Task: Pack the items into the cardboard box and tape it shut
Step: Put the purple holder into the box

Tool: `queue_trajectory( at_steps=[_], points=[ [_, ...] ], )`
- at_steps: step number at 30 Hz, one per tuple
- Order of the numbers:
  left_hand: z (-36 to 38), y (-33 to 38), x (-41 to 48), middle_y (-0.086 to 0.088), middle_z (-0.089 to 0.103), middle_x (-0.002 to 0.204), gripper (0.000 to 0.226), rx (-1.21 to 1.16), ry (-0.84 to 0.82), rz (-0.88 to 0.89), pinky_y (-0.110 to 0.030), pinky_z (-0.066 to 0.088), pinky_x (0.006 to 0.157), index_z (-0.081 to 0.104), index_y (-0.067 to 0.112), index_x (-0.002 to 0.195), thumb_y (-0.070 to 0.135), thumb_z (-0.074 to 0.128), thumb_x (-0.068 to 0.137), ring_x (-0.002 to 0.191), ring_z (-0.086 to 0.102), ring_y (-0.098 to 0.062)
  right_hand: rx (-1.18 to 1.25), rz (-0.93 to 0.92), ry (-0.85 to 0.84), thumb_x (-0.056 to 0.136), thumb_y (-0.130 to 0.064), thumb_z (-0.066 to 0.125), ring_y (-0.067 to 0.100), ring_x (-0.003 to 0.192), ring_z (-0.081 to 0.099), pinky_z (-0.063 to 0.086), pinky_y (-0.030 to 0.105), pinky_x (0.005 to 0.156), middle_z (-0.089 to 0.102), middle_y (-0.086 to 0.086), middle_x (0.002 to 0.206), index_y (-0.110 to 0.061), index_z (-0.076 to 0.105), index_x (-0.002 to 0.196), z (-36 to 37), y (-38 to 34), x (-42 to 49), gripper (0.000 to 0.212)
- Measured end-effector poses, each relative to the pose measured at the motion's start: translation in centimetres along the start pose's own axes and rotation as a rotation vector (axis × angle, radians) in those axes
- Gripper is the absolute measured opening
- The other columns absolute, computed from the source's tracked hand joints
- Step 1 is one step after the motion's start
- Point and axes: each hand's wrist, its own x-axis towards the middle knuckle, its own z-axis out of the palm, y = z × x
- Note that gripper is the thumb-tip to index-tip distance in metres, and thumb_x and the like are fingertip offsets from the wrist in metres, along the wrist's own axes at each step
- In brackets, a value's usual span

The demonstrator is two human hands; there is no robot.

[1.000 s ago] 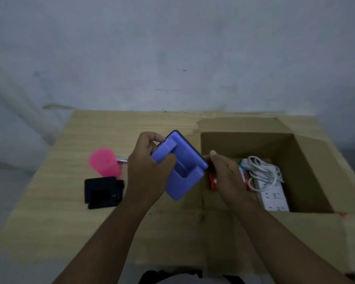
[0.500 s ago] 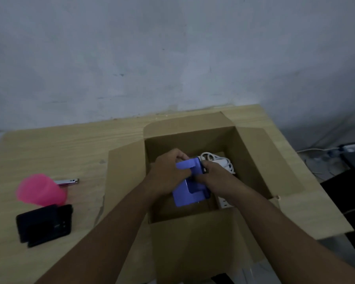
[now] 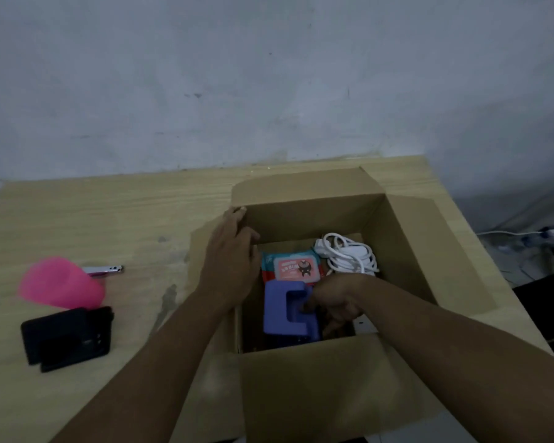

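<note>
An open cardboard box (image 3: 406,251) stands on the wooden table. Inside it lie a pack of wipes (image 3: 293,266), a white power strip with a coiled cable (image 3: 346,254) and a purple plastic holder (image 3: 285,310) near the front left. My right hand (image 3: 336,298) reaches into the box and grips the purple holder at its right side. With straight fingers, my left hand (image 3: 231,263) rests on the box's left wall and flap, holding nothing.
On the table left of the box lie a pink cup (image 3: 60,287) on its side, a black phone-like case (image 3: 68,338) and a small metal pen-like item (image 3: 104,270). A grey wall rises behind. Cables lie on the floor at the right.
The purple holder went from above the table down into the box. My left hand let go of it and moved to the box's left wall; my right hand stays on it.
</note>
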Motion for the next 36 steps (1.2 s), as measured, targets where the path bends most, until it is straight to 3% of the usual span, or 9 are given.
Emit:
queue_trajectory(
  at_steps=[6, 11, 15, 17, 20, 27, 31, 36],
  points=[
    [0.8, -0.9, 0.5, -0.006, 0.037, 0.152, 0.017, -0.108, 0.035, -0.033, -0.028, 0.010, 0.117, 0.060, 0.016, 0.106, 0.014, 0.053, 0.091, 0.150, 0.007, -0.019, -0.268, 0.034, 0.045, 0.089, -0.011, 0.064, 0.032, 0.107, 0.061, 0.057, 0.045, 0.075, 0.062, 0.013, 0.118, -0.012, 0.054, 0.123, 2.1, -1.7, 1.5, 0.035],
    [0.9, -0.9, 0.6, -0.004, 0.039, 0.151, 0.014, -0.159, 0.049, -0.048, -0.028, 0.013, 0.118, 0.062, 0.015, 0.101, 0.012, 0.052, 0.092, 0.150, 0.007, -0.017, -0.288, -0.063, 0.056, 0.093, -0.023, 0.060, 0.025, 0.095, 0.056, 0.054, 0.036, 0.074, 0.056, 0.005, 0.107, -0.018, 0.048, 0.126, 4.5, -2.3, 2.7, 0.036],
    [0.7, -0.9, 0.6, -0.003, 0.038, 0.152, 0.015, -0.172, 0.043, -0.054, -0.028, 0.012, 0.118, 0.063, 0.016, 0.102, 0.013, 0.052, 0.092, 0.150, 0.006, -0.017, -0.700, -0.145, 0.157, 0.090, -0.038, 0.060, 0.028, 0.113, 0.052, 0.043, 0.036, 0.095, 0.054, 0.008, 0.129, -0.018, 0.048, 0.133, 4.5, -2.8, 3.0, 0.049],
    [0.7, -0.8, 0.6, -0.003, 0.038, 0.151, 0.015, -0.173, 0.040, -0.051, -0.027, 0.011, 0.117, 0.063, 0.016, 0.102, 0.014, 0.052, 0.092, 0.150, 0.006, -0.017, -0.802, -0.148, 0.225, 0.090, -0.037, 0.061, 0.028, 0.110, 0.054, 0.041, 0.031, 0.088, 0.057, 0.012, 0.125, -0.010, 0.051, 0.130, 4.5, -3.2, 3.0, 0.049],
    [0.9, -0.9, 0.7, -0.003, 0.039, 0.151, 0.015, -0.178, 0.041, -0.048, -0.026, 0.010, 0.117, 0.063, 0.016, 0.102, 0.014, 0.052, 0.092, 0.150, 0.006, -0.017, -0.748, -0.149, 0.251, 0.091, -0.035, 0.061, 0.026, 0.097, 0.054, 0.044, 0.027, 0.075, 0.057, 0.014, 0.115, -0.005, 0.050, 0.128, 4.4, -3.6, 2.7, 0.049],
    [1.2, -1.0, 0.8, -0.003, 0.039, 0.150, 0.015, -0.206, 0.047, -0.049, -0.025, 0.010, 0.116, 0.063, 0.016, 0.100, 0.012, 0.051, 0.093, 0.149, 0.006, -0.017, -0.783, -0.232, 0.288, 0.093, -0.015, 0.056, 0.029, 0.114, 0.050, 0.039, 0.031, 0.100, 0.053, 0.013, 0.123, -0.007, 0.047, 0.131, 5.0, -2.6, 3.0, 0.039],
    [1.1, -1.1, 0.7, -0.002, 0.041, 0.149, 0.015, -0.217, 0.050, -0.046, -0.026, 0.012, 0.116, 0.064, 0.017, 0.099, 0.010, 0.051, 0.092, 0.149, 0.007, -0.017, -0.788, -0.251, 0.314, 0.092, -0.015, 0.055, 0.031, 0.114, 0.058, 0.042, 0.028, 0.080, 0.061, 0.016, 0.123, -0.004, 0.058, 0.123, 4.3, -3.0, 1.3, 0.033],
    [1.0, -1.1, 0.7, -0.001, 0.041, 0.149, 0.017, -0.232, 0.048, -0.045, -0.025, 0.012, 0.117, 0.064, 0.017, 0.098, 0.009, 0.051, 0.092, 0.149, 0.007, -0.016, -0.974, -0.299, 0.410, 0.092, -0.021, 0.060, 0.030, 0.115, 0.054, 0.043, 0.033, 0.095, 0.055, 0.018, 0.127, 0.000, 0.051, 0.128, 4.8, -4.2, 1.3, 0.042]
  ],
)
